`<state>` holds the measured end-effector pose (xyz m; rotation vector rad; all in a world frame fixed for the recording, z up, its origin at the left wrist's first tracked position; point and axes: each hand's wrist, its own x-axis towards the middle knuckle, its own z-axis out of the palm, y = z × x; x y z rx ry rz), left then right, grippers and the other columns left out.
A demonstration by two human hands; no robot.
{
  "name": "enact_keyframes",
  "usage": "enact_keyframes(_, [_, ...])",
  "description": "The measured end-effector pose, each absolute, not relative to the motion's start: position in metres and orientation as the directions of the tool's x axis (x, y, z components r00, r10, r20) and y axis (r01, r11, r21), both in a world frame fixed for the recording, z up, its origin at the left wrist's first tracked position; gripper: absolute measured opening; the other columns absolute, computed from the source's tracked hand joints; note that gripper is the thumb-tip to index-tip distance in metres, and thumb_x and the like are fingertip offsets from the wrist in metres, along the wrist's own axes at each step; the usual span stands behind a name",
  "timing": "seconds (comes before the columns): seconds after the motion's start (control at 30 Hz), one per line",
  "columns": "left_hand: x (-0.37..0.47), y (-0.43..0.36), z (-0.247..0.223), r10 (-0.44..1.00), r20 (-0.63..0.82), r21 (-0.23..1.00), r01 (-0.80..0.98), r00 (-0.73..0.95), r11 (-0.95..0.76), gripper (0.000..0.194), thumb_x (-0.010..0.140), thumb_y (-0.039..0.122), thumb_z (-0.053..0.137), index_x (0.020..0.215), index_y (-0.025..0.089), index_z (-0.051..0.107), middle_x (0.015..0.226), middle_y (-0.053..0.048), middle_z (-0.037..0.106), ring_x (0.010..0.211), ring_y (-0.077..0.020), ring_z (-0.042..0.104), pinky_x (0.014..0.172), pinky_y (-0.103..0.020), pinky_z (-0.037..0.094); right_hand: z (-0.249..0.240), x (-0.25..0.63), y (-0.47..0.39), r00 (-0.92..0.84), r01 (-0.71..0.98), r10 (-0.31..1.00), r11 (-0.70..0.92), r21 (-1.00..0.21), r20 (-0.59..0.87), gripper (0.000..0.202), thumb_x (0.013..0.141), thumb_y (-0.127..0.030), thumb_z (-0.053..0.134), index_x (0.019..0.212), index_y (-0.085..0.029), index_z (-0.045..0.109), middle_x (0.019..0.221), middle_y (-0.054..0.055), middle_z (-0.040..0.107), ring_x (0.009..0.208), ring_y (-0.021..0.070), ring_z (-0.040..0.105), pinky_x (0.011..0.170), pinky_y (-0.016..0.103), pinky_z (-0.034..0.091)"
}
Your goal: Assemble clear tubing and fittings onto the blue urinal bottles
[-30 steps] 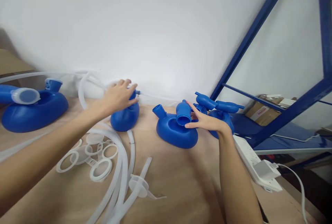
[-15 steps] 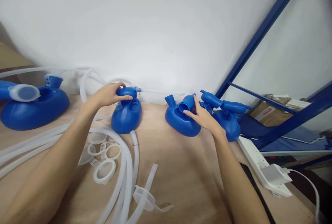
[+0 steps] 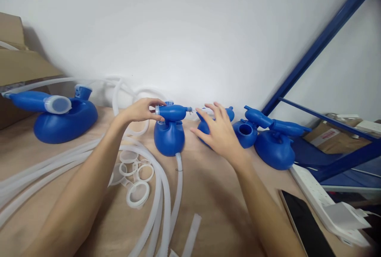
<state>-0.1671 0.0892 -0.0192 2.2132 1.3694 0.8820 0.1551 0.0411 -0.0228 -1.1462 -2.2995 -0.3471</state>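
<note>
Centre left, my left hand (image 3: 147, 110) has its thumb and fingers around the capped end of a blue tapered bottle neck (image 3: 172, 112), which lies across a blue container (image 3: 169, 140). My right hand (image 3: 216, 128) has its fingers spread and nothing in them. It hovers over another blue container (image 3: 203, 124) and covers much of it. To its right, a round blue opening faces up on a blue piece (image 3: 245, 129). A further blue container (image 3: 275, 150) carries two blue neck parts (image 3: 287, 127).
Clear hoses (image 3: 159, 193) curve over the wooden table, beside clear ring caps (image 3: 138, 193). At the left, another blue container (image 3: 65, 120) stands near cardboard boxes (image 3: 26, 66). A phone (image 3: 306, 225), a power strip (image 3: 321, 197) and a blue rack (image 3: 315, 46) are at the right.
The view has shifted right to left, so things appear further right. My right hand has let go of the blue neck part and moved left. The neck part by my left hand now lies sideways.
</note>
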Motion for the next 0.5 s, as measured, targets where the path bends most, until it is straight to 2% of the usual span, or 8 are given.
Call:
enact_keyframes(0.1, [-0.167,0.091,-0.023,0.883,0.335,0.69,0.553,0.329,-0.467,0.074,0.063,0.062,0.089,0.123,0.02,0.076,0.129,-0.01,0.074,0.116,-0.0327,0.067,0.109,-0.047,0.053,-0.022,0.113,0.061,-0.521,0.779,0.63,0.627,0.018,0.577,0.073,0.096,-0.062,0.064,0.157,-0.027,0.049,0.163,0.015,0.045,0.161,0.0421,0.024,0.129,0.07,0.018])
enact_keyframes(0.17, [-0.169,0.092,-0.026,0.881,0.329,0.746,0.478,0.339,-0.463,0.071,0.063,0.058,0.092,0.121,0.02,0.076,0.13,-0.011,0.073,0.119,-0.0331,0.067,0.112,-0.05,0.051,-0.027,0.093,0.083,-0.589,0.732,0.631,0.682,0.001,0.506,0.08,0.091,-0.067,0.07,0.156,-0.025,0.05,0.161,0.016,0.049,0.157,0.043,0.031,0.128,0.071,0.017])
enact_keyframes(0.23, [-0.171,0.092,-0.028,0.879,0.322,0.792,0.41,0.351,-0.453,0.068,0.062,0.055,0.094,0.119,0.02,0.077,0.13,-0.012,0.073,0.123,-0.0337,0.066,0.115,-0.051,0.048,-0.036,0.082,0.103,-0.616,0.697,0.626,0.716,-0.039,0.478,0.081,0.089,-0.071,0.07,0.154,-0.026,0.052,0.149,0.015,0.06,0.143,0.0403,0.051,0.125,0.068,0.023])
enact_keyframes(0.3, [-0.173,0.092,-0.028,0.88,0.311,0.82,0.367,0.36,-0.44,0.068,0.06,0.052,0.097,0.117,0.02,0.076,0.128,-0.012,0.074,0.124,-0.0343,0.065,0.114,-0.052,0.049,-0.044,0.077,0.116,-0.588,0.698,0.624,0.713,-0.067,0.514,0.079,0.088,-0.074,0.069,0.149,-0.026,0.056,0.137,0.014,0.067,0.129,0.0372,0.061,0.118,0.06,0.034])
enact_keyframes(0.37, [-0.174,0.091,-0.028,0.876,0.321,0.827,0.344,0.36,-0.445,0.068,0.058,0.05,0.098,0.114,0.021,0.075,0.125,-0.011,0.074,0.122,-0.0339,0.066,0.11,-0.051,0.053,-0.052,0.076,0.123,-0.542,0.715,0.624,0.694,-0.082,0.563,0.078,0.086,-0.076,0.07,0.145,-0.027,0.059,0.131,0.014,0.069,0.121,0.0364,0.064,0.109,0.052,0.042])
enact_keyframes(0.5, [-0.17,0.093,-0.025,0.842,0.439,0.742,0.402,0.314,-0.537,0.065,0.052,0.055,0.099,0.101,0.019,0.074,0.113,-0.009,0.073,0.113,-0.0311,0.066,0.101,-0.047,0.058,-0.058,0.077,0.126,-0.52,0.723,0.616,0.686,-0.079,0.592,0.08,0.082,-0.077,0.073,0.145,-0.029,0.06,0.129,0.011,0.071,0.117,0.035,0.065,0.1,0.045,0.045])
